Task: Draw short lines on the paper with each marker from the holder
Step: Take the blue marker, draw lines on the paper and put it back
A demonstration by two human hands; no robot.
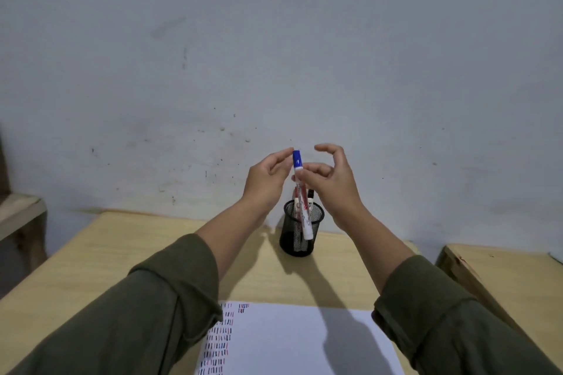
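A: Head view, item one: blue-capped marker (301, 192). Location?

B: Held upright above the black mesh holder (301, 231), in front of its near wall, lower end overlapping the mesh. Well clear of the paper (289, 341).

A: Grasp?

B: Right hand (332, 183) closed on the white barrel just below the cap, thumb and fingertips pinching; index finger raised and curled, free. Left hand (268, 179) loosely cupped beside the cap, fingertips reaching its top; actual contact with the cap not determinable.

A: Reason for the arrangement?

B: Judged: barrel steadied in one hand, cap presented to the other, suited to uncapping or recapping. Which of the two, not determinable. Held over the holder, so likely a transfer between holder and paper.

A: Appearance of the marker?

B: White barrel with reddish print, blue cap seated, flat base downward. Slim, rigid, light by the look of it.

A: Item two: holder contents?

B: Two further markers (304, 201) standing inside, one with a dark cap, one with a red; partly hidden behind the held marker.

A: Item three: paper?

B: White sheet flat on the wooden table (122, 253), near edge of view. Rows of short red, blue and dark strokes down its left margin; remainder blank, crossed by arm shadows.

A: Progress?

B: Judged well advanced; much blank paper left.
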